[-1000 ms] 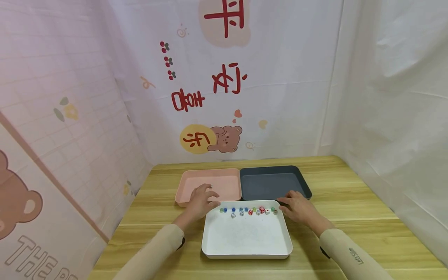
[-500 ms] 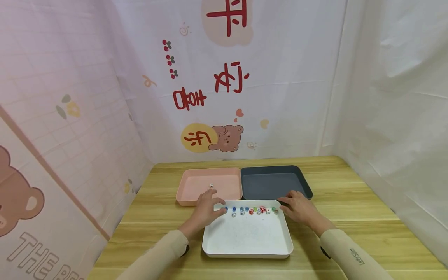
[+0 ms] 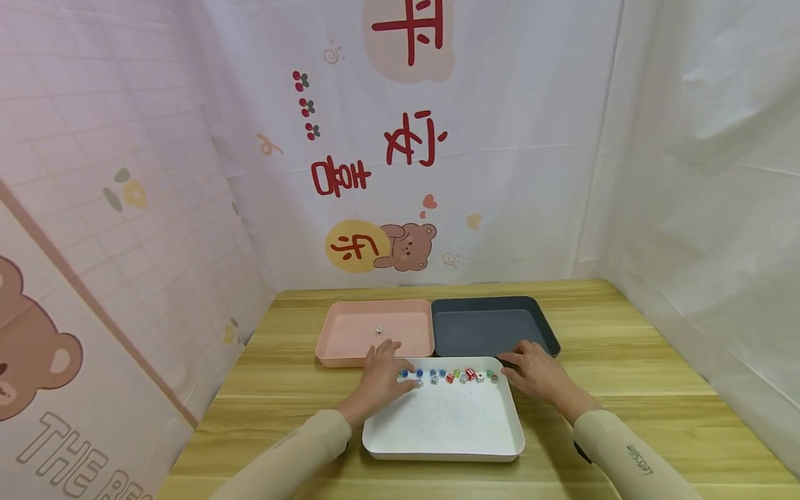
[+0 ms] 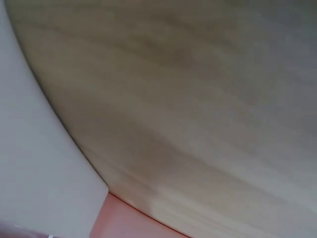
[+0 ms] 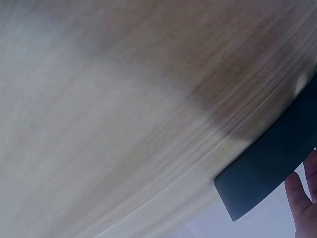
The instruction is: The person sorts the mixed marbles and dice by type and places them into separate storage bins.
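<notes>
Dice [image 3: 450, 378] and beads [image 3: 442, 373] sit so close that the left hand [image 3: 379, 378], fingers parted, could scatter several when pinching one; the right hand [image 3: 537, 371], loosely spread, seems empty.

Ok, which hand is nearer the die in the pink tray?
Left: the left hand is just short of the die; the right hand is by the dark tray, farther off.

Behind the front tray [image 3: 446, 427] (dice [image 3: 450, 378] and marbles [image 3: 442, 373] inside, rearmost) are set a left tray [image 3: 350, 337], where one die [image 3: 378, 331] is held, and a right tray [image 3: 490, 330].
</notes>
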Demonstrator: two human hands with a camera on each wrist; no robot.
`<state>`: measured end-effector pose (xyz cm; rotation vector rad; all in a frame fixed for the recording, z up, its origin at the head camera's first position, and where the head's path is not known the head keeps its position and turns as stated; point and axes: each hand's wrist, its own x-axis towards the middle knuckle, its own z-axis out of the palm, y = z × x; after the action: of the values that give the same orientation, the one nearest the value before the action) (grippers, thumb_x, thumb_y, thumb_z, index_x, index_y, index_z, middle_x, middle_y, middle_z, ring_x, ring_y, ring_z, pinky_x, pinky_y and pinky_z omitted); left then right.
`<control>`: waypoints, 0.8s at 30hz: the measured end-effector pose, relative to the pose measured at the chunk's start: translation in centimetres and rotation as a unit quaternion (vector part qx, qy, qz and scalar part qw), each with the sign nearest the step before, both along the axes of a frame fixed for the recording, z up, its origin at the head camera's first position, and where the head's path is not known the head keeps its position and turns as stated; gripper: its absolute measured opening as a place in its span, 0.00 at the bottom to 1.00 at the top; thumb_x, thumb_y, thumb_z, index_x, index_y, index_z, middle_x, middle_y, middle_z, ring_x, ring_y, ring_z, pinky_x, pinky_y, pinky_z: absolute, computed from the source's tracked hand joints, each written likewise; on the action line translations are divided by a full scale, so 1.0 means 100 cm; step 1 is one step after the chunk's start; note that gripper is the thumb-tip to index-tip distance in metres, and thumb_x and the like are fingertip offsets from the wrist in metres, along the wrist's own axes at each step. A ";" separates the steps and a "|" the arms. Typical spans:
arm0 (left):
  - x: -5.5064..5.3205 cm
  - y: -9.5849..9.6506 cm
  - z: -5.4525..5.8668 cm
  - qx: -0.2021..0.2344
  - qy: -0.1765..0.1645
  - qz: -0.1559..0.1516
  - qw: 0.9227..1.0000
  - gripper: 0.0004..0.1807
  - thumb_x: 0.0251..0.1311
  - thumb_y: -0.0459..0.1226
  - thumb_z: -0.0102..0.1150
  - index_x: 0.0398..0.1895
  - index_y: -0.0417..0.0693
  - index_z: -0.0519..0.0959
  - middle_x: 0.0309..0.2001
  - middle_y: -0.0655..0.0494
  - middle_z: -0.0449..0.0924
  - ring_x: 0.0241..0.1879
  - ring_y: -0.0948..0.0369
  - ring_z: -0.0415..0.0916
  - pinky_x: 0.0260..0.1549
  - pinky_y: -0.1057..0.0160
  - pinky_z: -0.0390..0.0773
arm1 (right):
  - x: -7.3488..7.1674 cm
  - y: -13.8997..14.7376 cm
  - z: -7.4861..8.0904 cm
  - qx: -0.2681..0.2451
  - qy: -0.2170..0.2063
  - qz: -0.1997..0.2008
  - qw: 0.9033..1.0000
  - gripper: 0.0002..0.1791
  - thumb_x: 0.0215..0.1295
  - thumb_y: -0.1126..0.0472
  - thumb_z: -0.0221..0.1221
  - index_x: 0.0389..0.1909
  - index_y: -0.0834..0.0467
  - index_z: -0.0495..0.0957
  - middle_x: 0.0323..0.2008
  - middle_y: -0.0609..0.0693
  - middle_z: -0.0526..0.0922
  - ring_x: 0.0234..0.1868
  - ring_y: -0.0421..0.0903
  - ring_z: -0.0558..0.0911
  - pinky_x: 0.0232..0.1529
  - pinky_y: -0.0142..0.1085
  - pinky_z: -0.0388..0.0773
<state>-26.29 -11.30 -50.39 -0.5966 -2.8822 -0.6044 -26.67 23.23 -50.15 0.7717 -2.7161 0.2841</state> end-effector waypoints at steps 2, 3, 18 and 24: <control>-0.001 0.002 -0.001 -0.006 0.005 0.000 1.000 0.14 0.53 0.50 0.73 0.40 0.56 0.88 0.67 0.42 0.68 0.71 0.43 0.55 0.68 0.32 0.45 | 0.000 0.000 -0.001 0.000 0.001 0.000 1.000 0.16 0.65 0.56 0.65 0.51 0.57 0.85 0.37 0.53 0.76 0.40 0.53 0.76 0.42 0.49 0.77; -0.001 0.003 -0.002 -0.007 0.008 0.001 1.000 0.14 0.53 0.51 0.74 0.40 0.57 0.88 0.67 0.42 0.68 0.71 0.43 0.55 0.68 0.32 0.46 | -0.001 0.000 -0.001 0.001 0.003 0.001 1.000 0.16 0.65 0.56 0.65 0.51 0.57 0.85 0.37 0.53 0.76 0.39 0.53 0.76 0.42 0.49 0.77; -0.005 0.009 -0.008 -0.039 0.019 0.010 0.999 0.11 0.51 0.50 0.74 0.35 0.58 0.89 0.67 0.44 0.68 0.71 0.43 0.54 0.67 0.33 0.47 | 0.000 0.000 0.001 0.003 0.000 0.002 1.000 0.16 0.66 0.56 0.64 0.52 0.56 0.85 0.37 0.53 0.76 0.39 0.53 0.76 0.42 0.48 0.76; -0.003 0.013 -0.005 -0.058 0.027 0.007 0.998 0.09 0.51 0.49 0.74 0.33 0.59 0.89 0.66 0.43 0.70 0.71 0.41 0.55 0.66 0.32 0.49 | 0.000 0.000 0.001 0.006 0.003 0.003 1.000 0.16 0.66 0.56 0.64 0.51 0.57 0.85 0.37 0.53 0.76 0.38 0.52 0.76 0.41 0.48 0.76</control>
<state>-26.61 -10.01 -50.90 -0.5991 -2.8831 -0.4142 -26.66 23.27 -50.07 0.7830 -2.7125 0.2658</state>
